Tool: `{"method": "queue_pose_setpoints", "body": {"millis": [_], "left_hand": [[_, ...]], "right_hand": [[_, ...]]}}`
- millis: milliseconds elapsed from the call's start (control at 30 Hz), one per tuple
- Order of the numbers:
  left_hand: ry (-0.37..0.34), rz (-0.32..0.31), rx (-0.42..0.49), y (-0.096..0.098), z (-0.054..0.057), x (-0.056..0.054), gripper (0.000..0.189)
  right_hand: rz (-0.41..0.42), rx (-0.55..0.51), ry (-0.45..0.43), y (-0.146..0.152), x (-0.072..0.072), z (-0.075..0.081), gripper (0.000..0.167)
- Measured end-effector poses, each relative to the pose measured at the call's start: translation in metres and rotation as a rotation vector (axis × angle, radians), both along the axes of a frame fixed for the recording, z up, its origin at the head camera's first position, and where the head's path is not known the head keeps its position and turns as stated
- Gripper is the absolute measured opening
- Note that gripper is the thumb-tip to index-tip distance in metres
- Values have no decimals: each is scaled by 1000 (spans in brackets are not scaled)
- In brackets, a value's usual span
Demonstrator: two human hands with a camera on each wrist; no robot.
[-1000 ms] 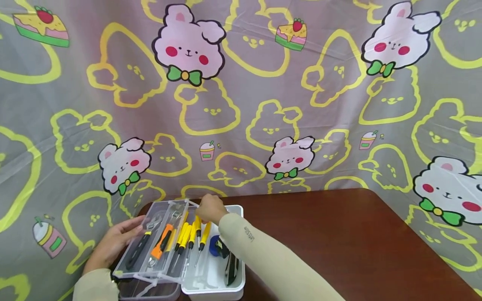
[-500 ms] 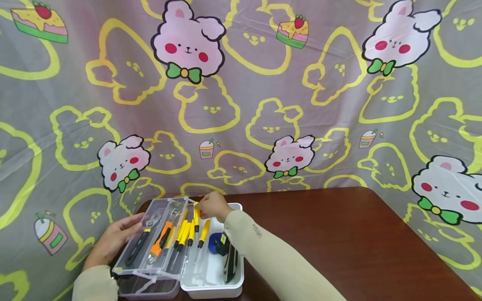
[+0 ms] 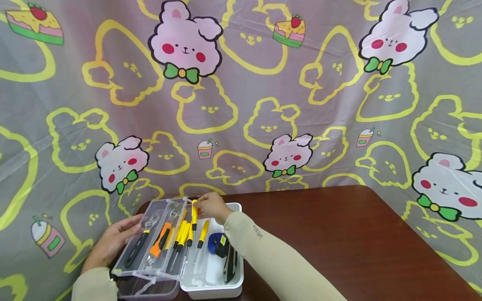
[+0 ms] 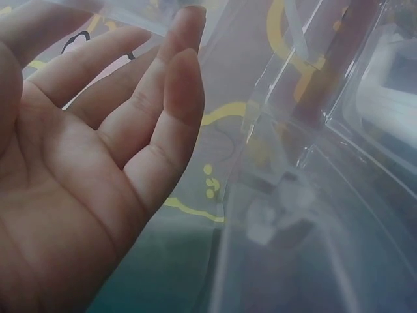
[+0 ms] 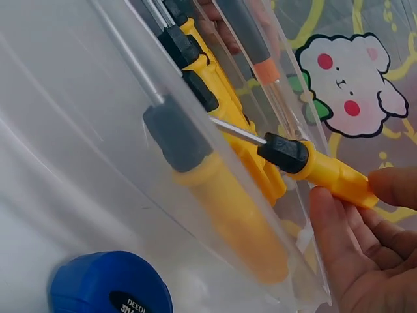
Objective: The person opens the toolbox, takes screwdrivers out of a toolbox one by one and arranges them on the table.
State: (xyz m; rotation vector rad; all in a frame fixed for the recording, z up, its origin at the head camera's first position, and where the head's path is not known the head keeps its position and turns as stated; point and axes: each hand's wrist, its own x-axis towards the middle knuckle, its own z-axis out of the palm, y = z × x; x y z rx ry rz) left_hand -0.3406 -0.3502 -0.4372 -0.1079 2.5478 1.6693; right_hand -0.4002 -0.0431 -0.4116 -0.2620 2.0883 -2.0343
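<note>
My right hand (image 3: 213,206) pinches the end of a yellow-handled screwdriver (image 5: 332,176) between thumb and fingers. Its black collar and metal shaft slant down into the clear tray compartment. More yellow screwdrivers (image 3: 182,234) lie just left of it. Another yellow screwdriver (image 3: 203,232) leans in the section to the right. At the left edge of the clear plastic tray (image 3: 126,270), my left hand (image 3: 119,235) rests with loosely bent fingers; the left wrist view shows its palm (image 4: 65,189) beside the clear plastic. Whether those fingertips press the tray is hard to tell.
The tray holds an adjustable wrench (image 3: 138,246) and an orange-and-black utility knife (image 3: 161,240). A blue tape measure (image 3: 215,243) and a black tool (image 3: 230,265) lie in the white box (image 3: 212,288). Brown tabletop (image 3: 320,234) extends right; a patterned curtain (image 3: 241,108) hangs behind.
My right hand has lifted the screwdriver slightly and brought it a little left; more of its yellow handle shows now. The left hand stays at the tray's edge.
</note>
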Motion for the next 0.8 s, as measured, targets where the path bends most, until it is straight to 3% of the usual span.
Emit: {"method": "queue_pose_setpoints", "body": {"millis": [267,600,800], "left_hand": [[-11,5,-11,2,2,1,83],[-13,5,-4,0,6,-1,85],[-1,-1,-2,0,1,0,82]], "right_hand": [[-8,-18,-7,1,-3,-2,11],[-9,-21,-26,11,-2,9,14],[-1,0,-21,19,0,9,15]]}}
